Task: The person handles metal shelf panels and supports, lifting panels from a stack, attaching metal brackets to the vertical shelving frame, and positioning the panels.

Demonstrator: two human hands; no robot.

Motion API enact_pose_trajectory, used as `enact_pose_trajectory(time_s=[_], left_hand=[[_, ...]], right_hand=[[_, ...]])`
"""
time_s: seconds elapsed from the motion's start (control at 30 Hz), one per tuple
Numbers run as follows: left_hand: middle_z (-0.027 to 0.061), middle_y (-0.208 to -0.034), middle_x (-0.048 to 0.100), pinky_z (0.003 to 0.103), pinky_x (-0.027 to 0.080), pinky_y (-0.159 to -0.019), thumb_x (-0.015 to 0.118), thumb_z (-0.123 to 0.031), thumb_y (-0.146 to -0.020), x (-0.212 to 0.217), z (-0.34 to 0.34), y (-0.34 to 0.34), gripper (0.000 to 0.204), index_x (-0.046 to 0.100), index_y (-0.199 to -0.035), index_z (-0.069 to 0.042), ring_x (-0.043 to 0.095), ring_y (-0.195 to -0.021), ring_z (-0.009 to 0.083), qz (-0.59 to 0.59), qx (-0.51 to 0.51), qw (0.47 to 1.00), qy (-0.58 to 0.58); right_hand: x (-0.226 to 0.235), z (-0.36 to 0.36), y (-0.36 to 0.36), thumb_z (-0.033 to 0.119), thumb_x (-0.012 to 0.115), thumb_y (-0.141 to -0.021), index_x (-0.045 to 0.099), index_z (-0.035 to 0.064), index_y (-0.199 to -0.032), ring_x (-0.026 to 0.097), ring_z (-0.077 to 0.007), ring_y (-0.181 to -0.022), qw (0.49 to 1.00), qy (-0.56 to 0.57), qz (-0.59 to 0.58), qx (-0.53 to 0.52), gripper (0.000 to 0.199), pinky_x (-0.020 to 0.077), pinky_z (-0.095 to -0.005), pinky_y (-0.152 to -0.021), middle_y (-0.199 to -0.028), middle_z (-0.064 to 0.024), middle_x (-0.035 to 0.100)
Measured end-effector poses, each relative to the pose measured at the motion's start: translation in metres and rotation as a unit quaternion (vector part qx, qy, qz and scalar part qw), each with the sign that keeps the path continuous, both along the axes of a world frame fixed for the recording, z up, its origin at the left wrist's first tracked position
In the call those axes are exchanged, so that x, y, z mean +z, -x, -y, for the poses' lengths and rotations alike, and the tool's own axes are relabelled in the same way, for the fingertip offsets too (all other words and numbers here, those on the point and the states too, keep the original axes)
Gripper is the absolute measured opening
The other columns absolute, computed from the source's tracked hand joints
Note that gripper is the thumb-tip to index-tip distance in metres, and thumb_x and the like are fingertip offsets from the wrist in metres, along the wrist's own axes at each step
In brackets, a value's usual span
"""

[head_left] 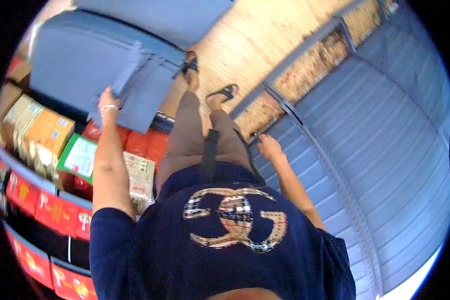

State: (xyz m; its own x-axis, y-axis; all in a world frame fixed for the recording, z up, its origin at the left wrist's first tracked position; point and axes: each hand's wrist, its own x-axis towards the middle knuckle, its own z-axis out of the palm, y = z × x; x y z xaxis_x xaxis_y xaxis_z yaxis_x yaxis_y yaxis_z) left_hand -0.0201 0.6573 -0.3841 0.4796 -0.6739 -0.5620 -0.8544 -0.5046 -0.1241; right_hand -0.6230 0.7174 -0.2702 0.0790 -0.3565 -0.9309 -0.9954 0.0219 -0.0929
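My left hand [107,101], a bracelet on its wrist, is raised and grips the edge of a flat grey-blue sheet [145,92]. That sheet hangs in front of a larger grey-blue board [72,60] lying over the left shelving. My right hand [269,147] hangs low beside my hip, close to the front rail of a grey ribbed metal shelf [365,150]. Its fingers are loosely curled, and something small and dark shows at its fingertips; whether it is held is unclear. I see my own dark blue shirt, brown trousers and sandals [224,92] below.
Shelves on the left carry orange-yellow boxes [45,137], a green-edged white packet [80,157], red packs [145,142] and red boxes [55,212] lower down. A black strap [209,150] hangs at my waist. Pale wood-grain flooring [255,40] runs between the shelves.
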Motion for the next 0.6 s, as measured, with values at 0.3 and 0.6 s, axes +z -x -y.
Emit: enact_pose_trajectory(time_s=[0.3,0.6], left_hand=[[0.0157,-0.106,0.052,0.043,0.047,-0.078,0.073,-0.028,-0.067,-0.04,0.003,0.003,0.056,0.043,-0.111,-0.011,0.053,-0.097,0.0346,0.08,-0.051,0.995,-0.022],[0.0109,-0.116,0.046,0.048,0.042,-0.084,0.062,-0.028,-0.075,-0.011,0.013,0.021,0.048,0.043,-0.119,-0.021,0.042,-0.114,0.0276,0.16,-0.027,0.976,-0.146]], right_hand=[[-0.028,-0.008,-0.05,0.024,0.051,-0.082,0.054,0.0061,-0.106,0.055,-0.0346,-0.094,0.978,0.037,0.076,-0.191,0.03,0.0437,-0.0418,-0.081,-0.1,-0.019,0.058],[-0.016,0.002,-0.101,0.019,0.052,-0.083,0.052,0.0043,-0.105,0.054,-0.0333,-0.096,0.908,0.073,0.244,-0.332,0.027,0.0436,-0.0398,-0.081,-0.101,-0.017,0.058]])
